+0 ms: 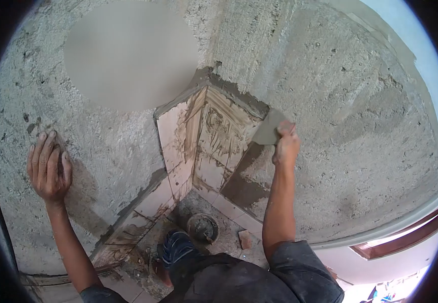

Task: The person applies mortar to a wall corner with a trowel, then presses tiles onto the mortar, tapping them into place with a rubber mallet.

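My right hand (286, 145) grips a flat, grey-bladed trowel (268, 129); its handle is mostly hidden in my fingers. The blade lies at the right edge of the mortar-smeared wall tiles (218, 129), which meet in a corner. Wet mortar (239, 92) runs along the top edge of these tiles. On the rough cement wall (113, 151) to the left, my left hand (50, 169) rests with its fingers stretched upward, holding nothing.
A round bucket (203, 228) stands on the dirty floor below the corner, close to my leg (178, 247). To its right lies a broken tile piece (244, 240). Low tiles (151, 199) line the wall base. A brown-framed opening (405, 232) is at the lower right.
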A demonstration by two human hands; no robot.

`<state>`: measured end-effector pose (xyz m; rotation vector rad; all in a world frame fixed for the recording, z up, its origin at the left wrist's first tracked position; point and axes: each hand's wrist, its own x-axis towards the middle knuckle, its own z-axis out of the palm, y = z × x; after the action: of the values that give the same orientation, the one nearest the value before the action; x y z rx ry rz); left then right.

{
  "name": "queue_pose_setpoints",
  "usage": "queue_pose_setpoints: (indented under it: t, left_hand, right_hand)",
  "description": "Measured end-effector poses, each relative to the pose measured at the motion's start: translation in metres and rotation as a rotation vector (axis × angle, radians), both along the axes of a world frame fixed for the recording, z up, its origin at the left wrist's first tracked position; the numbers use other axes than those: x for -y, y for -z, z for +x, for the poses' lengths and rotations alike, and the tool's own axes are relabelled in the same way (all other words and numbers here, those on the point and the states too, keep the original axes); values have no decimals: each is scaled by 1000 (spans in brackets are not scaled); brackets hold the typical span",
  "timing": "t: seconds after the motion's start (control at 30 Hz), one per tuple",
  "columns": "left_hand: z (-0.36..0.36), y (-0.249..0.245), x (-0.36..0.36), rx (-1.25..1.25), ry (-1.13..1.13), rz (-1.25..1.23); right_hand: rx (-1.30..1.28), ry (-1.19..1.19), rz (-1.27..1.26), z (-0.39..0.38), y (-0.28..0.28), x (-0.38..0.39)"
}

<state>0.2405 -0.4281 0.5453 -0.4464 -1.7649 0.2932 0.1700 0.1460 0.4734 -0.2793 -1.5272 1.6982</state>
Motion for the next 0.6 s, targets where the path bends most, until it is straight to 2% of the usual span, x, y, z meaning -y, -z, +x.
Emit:
queue_pose_setpoints:
  t: [0.07,0.13,0.2,0.27,0.3,0.37,0.5,0.6]
  left_hand:
    - [2,-2,-3,9,-9,9]
    - [3,-2,-4,17,-17,18]
    - [4,-3,-5,24,-16,15]
    - [4,-5,-7,13,-10,6]
    - [4,-6,-7,15,0,-3]
    - [3,-6,-7,0,5,-12]
    - [1,-7,-8,-8,2,-29]
    - [1,-4,-7,-13,-29,-39]
  right_hand:
    - [-65,-69,-17,9,-22,14]
    - [-131,-138,-35,10,-20,28]
    - [-25,127,275,9,5,48]
    - [175,198,409,15,40,56]
    - [162,189,401,12,56,59]
    - [-58,296,245,-2,82,66]
    - [-23,290,134,-38,106,66]
    - [-45,309,197,-78,114,81]
